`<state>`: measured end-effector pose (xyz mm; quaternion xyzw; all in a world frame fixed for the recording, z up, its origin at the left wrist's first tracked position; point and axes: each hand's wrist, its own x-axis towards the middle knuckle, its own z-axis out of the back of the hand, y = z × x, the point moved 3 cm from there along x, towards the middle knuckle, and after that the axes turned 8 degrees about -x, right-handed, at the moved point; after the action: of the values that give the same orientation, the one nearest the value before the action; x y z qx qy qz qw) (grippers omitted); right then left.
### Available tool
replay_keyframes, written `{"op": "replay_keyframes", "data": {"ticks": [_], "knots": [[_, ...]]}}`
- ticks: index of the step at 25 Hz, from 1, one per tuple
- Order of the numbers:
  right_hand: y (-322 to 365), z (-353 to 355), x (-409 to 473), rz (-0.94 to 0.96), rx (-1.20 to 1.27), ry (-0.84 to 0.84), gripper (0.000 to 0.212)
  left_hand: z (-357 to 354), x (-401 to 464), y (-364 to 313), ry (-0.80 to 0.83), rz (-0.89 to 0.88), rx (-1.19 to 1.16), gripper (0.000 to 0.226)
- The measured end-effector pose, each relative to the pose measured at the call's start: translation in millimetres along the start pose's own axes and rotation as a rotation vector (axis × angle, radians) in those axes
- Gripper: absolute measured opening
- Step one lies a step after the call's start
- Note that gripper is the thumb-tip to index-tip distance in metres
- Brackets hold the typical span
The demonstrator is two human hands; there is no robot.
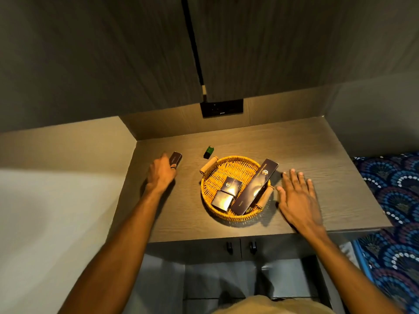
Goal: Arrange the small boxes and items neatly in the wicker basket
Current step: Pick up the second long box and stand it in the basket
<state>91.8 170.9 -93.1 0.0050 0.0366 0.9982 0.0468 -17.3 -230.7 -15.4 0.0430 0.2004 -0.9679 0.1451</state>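
A round wicker basket with two wooden handles sits mid-table. Inside it lie two small dark boxes side by side and a long dark box that leans over the right rim. My left hand is at the table's left, fingers closed around a small dark box. My right hand rests flat on the table just right of the basket, fingers spread, holding nothing. A small green item lies on the table behind the basket.
The wooden table is set in a niche with walls on the left and back. A black socket plate is on the back wall. Two cabinet knobs sit under the front edge. A patterned blue bedspread lies to the right.
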Motion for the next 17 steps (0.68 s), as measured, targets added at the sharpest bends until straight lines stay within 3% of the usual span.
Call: {"op": "replay_keyframes", "data": {"ticks": [2,6,9,12,14,17], "knots": [[-1,0,0,-0.015,0.001,-0.011,0.063,7,2,-9,0.055,-0.003,0.001,0.038],[-2,-1,0,-0.022,0.01,-0.014,0.066,15,-14,-24,0.204,0.019,0.038,0.045],[-2,0,0,-0.026,0.036,-0.027,0.066,47,-24,-50,0.003,-0.037,-0.101,0.038],[-2,-1,-1,-0.025,0.028,-0.032,0.065,95,-24,-100,-0.222,-0.281,-0.347,0.042],[-1,-1,-2,-0.01,0.021,-0.033,0.064,98,-25,-133,-0.147,-0.42,-0.404,0.049],[-4,-3,-5,-0.023,0.025,-0.03,0.064,53,-34,-176,0.078,-0.448,-0.304,0.049]]}}
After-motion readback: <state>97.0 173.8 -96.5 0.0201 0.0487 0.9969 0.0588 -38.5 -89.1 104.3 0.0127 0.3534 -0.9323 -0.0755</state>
